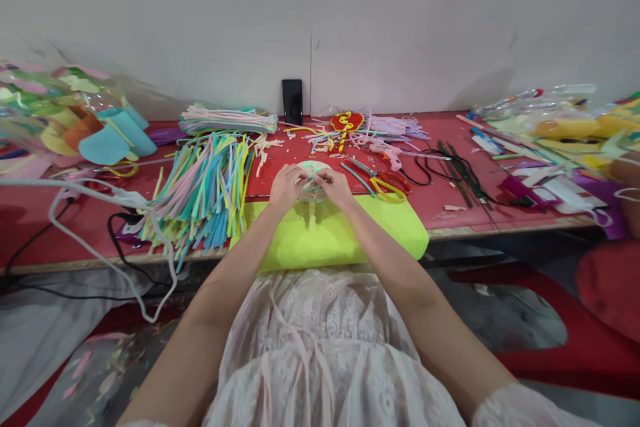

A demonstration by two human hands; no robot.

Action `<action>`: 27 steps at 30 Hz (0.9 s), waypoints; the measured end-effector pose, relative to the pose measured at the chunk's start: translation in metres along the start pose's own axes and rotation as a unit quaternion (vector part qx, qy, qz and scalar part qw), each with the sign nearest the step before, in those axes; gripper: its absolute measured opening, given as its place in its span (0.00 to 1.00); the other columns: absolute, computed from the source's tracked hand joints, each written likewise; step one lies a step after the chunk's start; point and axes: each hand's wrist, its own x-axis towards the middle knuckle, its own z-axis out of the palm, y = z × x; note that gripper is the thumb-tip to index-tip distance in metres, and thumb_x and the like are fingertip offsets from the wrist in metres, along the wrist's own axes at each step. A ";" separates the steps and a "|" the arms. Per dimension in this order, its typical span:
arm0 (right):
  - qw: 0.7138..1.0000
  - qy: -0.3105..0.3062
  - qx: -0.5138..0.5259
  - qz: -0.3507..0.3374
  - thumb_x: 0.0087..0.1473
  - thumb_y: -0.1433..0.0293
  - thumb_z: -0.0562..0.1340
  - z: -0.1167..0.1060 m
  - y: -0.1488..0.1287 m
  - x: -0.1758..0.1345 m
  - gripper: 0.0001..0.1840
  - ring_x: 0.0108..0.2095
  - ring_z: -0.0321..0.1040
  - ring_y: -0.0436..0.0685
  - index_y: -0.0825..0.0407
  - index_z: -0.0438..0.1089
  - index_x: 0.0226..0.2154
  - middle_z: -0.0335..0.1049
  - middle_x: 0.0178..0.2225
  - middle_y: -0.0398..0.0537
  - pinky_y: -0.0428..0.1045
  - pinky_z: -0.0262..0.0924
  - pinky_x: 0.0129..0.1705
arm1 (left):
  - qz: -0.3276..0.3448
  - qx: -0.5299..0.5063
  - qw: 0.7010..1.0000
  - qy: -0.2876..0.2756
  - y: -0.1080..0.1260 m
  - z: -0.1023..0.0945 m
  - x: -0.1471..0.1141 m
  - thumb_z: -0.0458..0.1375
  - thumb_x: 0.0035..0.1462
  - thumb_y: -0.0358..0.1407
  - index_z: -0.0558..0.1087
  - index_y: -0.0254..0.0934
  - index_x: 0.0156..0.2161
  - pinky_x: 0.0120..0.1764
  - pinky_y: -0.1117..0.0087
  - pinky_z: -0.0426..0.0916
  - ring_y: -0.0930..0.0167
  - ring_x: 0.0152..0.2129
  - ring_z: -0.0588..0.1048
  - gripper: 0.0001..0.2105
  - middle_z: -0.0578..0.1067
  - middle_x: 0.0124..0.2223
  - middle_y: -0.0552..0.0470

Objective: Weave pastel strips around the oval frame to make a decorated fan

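Note:
My left hand (287, 185) and my right hand (334, 187) meet over a round pale-green craft piece (314, 165). Both sets of fingers are closed in a pinch near its middle, and what lies between the fingertips is too small to make out. A narrow pale stick (313, 215) runs from the round piece towards me. Beneath my wrists a bright yellow-green cloth (325, 243) covers the table edge. To the right of my right hand are yellow-handled pliers (389, 188) and a thin teal strip (357, 179).
Pastel pipe cleaners (205, 180) are heaped on the left, with a white cable (110, 193) beside them. A phone (293, 101) leans on the partition behind a red-and-yellow decoration (346, 123). A pink glue gun (391, 157) and black cord lie right. Another person's blurred sleeve (607, 287) appears far right.

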 end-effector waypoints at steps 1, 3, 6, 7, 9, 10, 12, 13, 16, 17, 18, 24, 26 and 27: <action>1.000 -0.002 0.002 0.003 0.50 0.56 0.57 0.000 0.001 0.000 0.16 0.30 0.68 0.52 0.52 0.69 0.28 0.72 0.27 0.46 0.47 0.61 0.35 | 0.002 0.006 1.000 -0.003 0.000 0.000 0.000 0.51 0.57 0.36 0.69 0.37 0.30 0.40 0.68 0.60 0.71 0.33 0.67 0.07 0.72 0.33 0.51; 1.000 -0.003 0.004 0.007 0.50 0.56 0.57 0.000 0.002 0.001 0.17 0.30 0.68 0.52 0.52 0.69 0.28 0.72 0.26 0.46 0.47 0.62 0.35 | 0.001 0.017 1.000 -0.009 0.001 0.001 0.000 0.50 0.57 0.36 0.69 0.37 0.31 0.42 0.67 0.60 0.70 0.34 0.67 0.08 0.72 0.34 0.51; 1.000 0.015 0.010 0.007 0.50 0.56 0.56 0.000 0.002 0.001 0.17 0.29 0.68 0.52 0.53 0.69 0.28 0.72 0.26 0.46 0.48 0.62 0.34 | -0.025 0.006 0.999 0.021 0.002 0.002 0.000 0.48 0.58 0.37 0.69 0.38 0.35 0.44 0.67 0.60 0.70 0.37 0.68 0.09 0.72 0.37 0.50; 1.000 0.023 0.013 0.009 0.50 0.56 0.56 0.000 0.002 0.001 0.17 0.29 0.68 0.52 0.53 0.68 0.29 0.72 0.26 0.46 0.47 0.62 0.33 | -0.044 -0.005 0.998 0.045 0.002 0.002 0.000 0.48 0.58 0.37 0.69 0.38 0.37 0.44 0.67 0.61 0.70 0.39 0.68 0.09 0.72 0.38 0.49; 0.999 0.035 0.020 0.010 0.50 0.55 0.56 0.000 0.001 0.001 0.17 0.28 0.68 0.52 0.53 0.68 0.29 0.71 0.26 0.47 0.47 0.62 0.32 | -0.091 -0.033 0.991 0.093 0.000 0.003 0.000 0.47 0.59 0.38 0.68 0.38 0.41 0.44 0.68 0.62 0.70 0.41 0.68 0.10 0.71 0.42 0.47; 0.999 0.038 0.023 0.009 0.50 0.55 0.56 -0.001 0.000 0.001 0.17 0.28 0.68 0.52 0.53 0.68 0.29 0.71 0.26 0.47 0.47 0.62 0.31 | -0.115 -0.052 0.986 0.105 -0.001 0.004 0.000 0.47 0.59 0.38 0.67 0.38 0.43 0.43 0.69 0.63 0.70 0.42 0.68 0.11 0.71 0.43 0.47; 0.999 0.038 0.028 0.004 0.50 0.55 0.56 0.000 -0.001 0.000 0.18 0.28 0.68 0.52 0.53 0.68 0.29 0.71 0.27 0.47 0.47 0.62 0.32 | -0.152 -0.094 0.980 0.089 -0.006 0.006 0.000 0.48 0.58 0.40 0.67 0.37 0.42 0.41 0.70 0.64 0.71 0.40 0.70 0.12 0.72 0.42 0.47; 0.999 0.038 0.027 0.002 0.50 0.55 0.56 0.000 -0.002 0.000 0.18 0.29 0.68 0.52 0.53 0.68 0.30 0.71 0.27 0.47 0.48 0.62 0.33 | -0.166 -0.115 0.977 0.065 -0.008 0.007 0.000 0.49 0.57 0.41 0.68 0.36 0.41 0.40 0.71 0.65 0.71 0.38 0.71 0.12 0.73 0.40 0.48; 0.999 0.038 0.011 -0.006 0.50 0.54 0.56 0.001 -0.002 -0.001 0.18 0.31 0.68 0.53 0.53 0.68 0.30 0.71 0.29 0.47 0.48 0.63 0.36 | -0.179 -0.150 0.972 -0.001 -0.013 0.013 -0.001 0.52 0.54 0.40 0.70 0.36 0.36 0.37 0.72 0.65 0.73 0.33 0.72 0.10 0.75 0.36 0.51; 0.999 0.040 0.002 -0.010 0.50 0.54 0.56 0.002 -0.002 -0.001 0.18 0.31 0.68 0.53 0.53 0.68 0.30 0.71 0.29 0.47 0.48 0.63 0.37 | -0.179 -0.153 0.972 -0.008 -0.014 0.014 -0.001 0.53 0.54 0.39 0.71 0.37 0.36 0.37 0.72 0.65 0.73 0.32 0.72 0.09 0.75 0.35 0.51; 0.999 0.043 -0.009 -0.014 0.50 0.54 0.56 0.002 -0.002 -0.001 0.18 0.32 0.68 0.53 0.52 0.69 0.30 0.72 0.29 0.47 0.48 0.62 0.37 | -0.181 -0.154 0.971 -0.008 -0.015 0.016 -0.001 0.53 0.53 0.39 0.71 0.37 0.35 0.37 0.72 0.65 0.73 0.31 0.72 0.09 0.76 0.34 0.52; 0.996 0.052 -0.072 -0.033 0.51 0.55 0.56 0.004 0.003 -0.002 0.17 0.32 0.68 0.53 0.51 0.70 0.31 0.72 0.31 0.47 0.48 0.61 0.39 | -0.181 -0.164 0.969 -0.023 -0.021 0.021 -0.003 0.55 0.50 0.38 0.73 0.37 0.35 0.33 0.73 0.65 0.73 0.27 0.71 0.09 0.76 0.32 0.53; 0.995 0.050 -0.082 -0.038 0.51 0.56 0.56 0.005 0.007 -0.003 0.16 0.33 0.68 0.53 0.51 0.70 0.31 0.72 0.32 0.47 0.49 0.61 0.40 | -0.185 -0.168 0.968 -0.026 -0.023 0.021 -0.004 0.55 0.49 0.38 0.74 0.37 0.35 0.31 0.73 0.65 0.74 0.26 0.71 0.09 0.75 0.31 0.53; 0.994 0.049 -0.087 -0.038 0.51 0.57 0.56 0.005 0.008 -0.003 0.16 0.33 0.68 0.53 0.52 0.70 0.31 0.73 0.33 0.48 0.49 0.61 0.40 | -0.185 -0.171 0.967 -0.027 -0.023 0.021 -0.004 0.55 0.49 0.38 0.74 0.37 0.35 0.31 0.74 0.64 0.74 0.26 0.71 0.09 0.75 0.30 0.53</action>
